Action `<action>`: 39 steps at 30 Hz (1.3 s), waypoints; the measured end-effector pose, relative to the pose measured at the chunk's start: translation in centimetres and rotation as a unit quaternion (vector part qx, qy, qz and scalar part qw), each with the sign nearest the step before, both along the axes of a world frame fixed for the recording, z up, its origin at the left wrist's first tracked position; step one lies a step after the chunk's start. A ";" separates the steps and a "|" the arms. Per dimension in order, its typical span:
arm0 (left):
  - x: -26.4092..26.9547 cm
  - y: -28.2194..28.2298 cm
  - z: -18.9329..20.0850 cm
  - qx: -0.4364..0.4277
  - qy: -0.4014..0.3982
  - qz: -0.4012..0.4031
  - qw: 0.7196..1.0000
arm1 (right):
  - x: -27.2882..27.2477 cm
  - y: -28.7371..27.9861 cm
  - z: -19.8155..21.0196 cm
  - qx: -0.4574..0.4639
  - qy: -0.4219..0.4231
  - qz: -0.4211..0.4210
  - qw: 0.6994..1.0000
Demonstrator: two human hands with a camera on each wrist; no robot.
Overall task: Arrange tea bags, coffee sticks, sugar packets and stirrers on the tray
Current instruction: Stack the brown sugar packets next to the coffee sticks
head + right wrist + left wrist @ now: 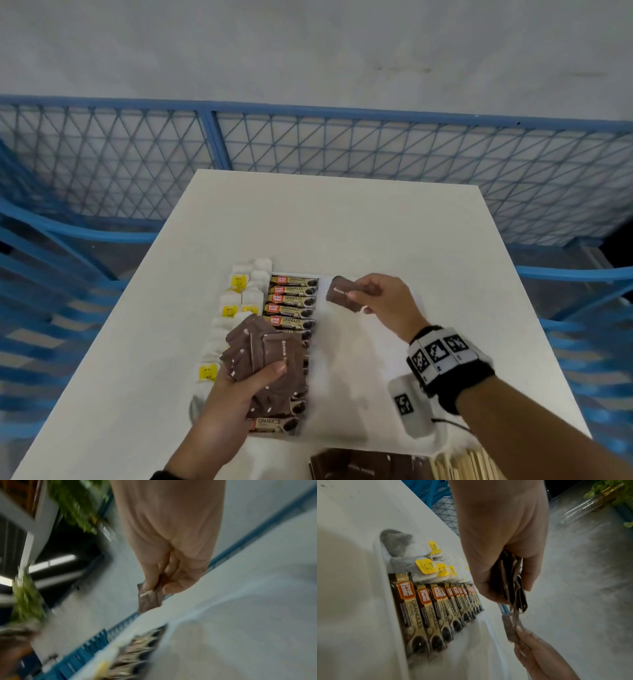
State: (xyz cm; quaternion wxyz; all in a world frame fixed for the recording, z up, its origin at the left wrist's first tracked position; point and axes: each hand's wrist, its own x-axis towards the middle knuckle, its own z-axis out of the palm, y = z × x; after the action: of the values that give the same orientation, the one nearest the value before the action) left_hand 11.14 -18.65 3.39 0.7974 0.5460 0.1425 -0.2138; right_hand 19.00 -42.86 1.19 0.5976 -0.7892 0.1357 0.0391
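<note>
A white tray (342, 394) lies on the table. Its left column holds tea bags (236, 301) with yellow tags, and a row of coffee sticks (293, 294) fills the column beside them. My left hand (239, 394) grips a stack of brown sugar packets (270, 359) above the near coffee sticks. My right hand (376, 298) pinches a single brown sugar packet (344, 294) over the tray's far bare part. The left wrist view shows the tea bags (426, 561), the coffee sticks (436, 609) and the stack (511, 585). The blurred right wrist view shows the single packet (149, 599).
More brown packets (363, 467) and wooden stirrers (466, 466) lie at the table's near edge. A blue mesh fence (308, 154) stands behind the white table (342, 222). Green plants (25, 599) show off to the side.
</note>
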 end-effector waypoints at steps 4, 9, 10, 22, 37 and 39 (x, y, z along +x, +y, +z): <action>1.0 1.6 -0.4 -0.011 0.000 0.000 1.000 | 3.9 -1.0 -1.1 -0.177 -0.001 0.053 0.983; 1.8 2.9 -1.1 -0.011 -0.009 -0.003 1.000 | 7.0 -0.2 -2.1 -0.221 0.011 0.072 0.972; 2.0 3.1 -1.2 -0.013 -0.007 -0.002 1.000 | 7.4 0.0 -2.3 -0.225 0.014 0.075 0.971; 2.8 2.8 -1.5 -0.021 -0.001 -0.017 1.000 | 8.3 0.7 -3.7 -0.238 0.030 0.078 0.968; 3.4 1.5 -1.5 -0.012 0.022 -0.017 1.000 | 7.1 1.2 -3.4 -0.282 -0.011 0.096 0.954; 3.7 1.3 -1.6 -0.006 0.024 0.000 1.000 | 6.1 2.2 -1.9 -0.254 -0.041 0.113 0.960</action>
State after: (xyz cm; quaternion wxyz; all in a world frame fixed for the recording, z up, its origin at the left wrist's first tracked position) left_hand 14.83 -17.35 1.75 0.7971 0.5358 0.1607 -0.2275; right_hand 25.13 -40.63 -0.70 0.3745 -0.9261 0.0260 0.0382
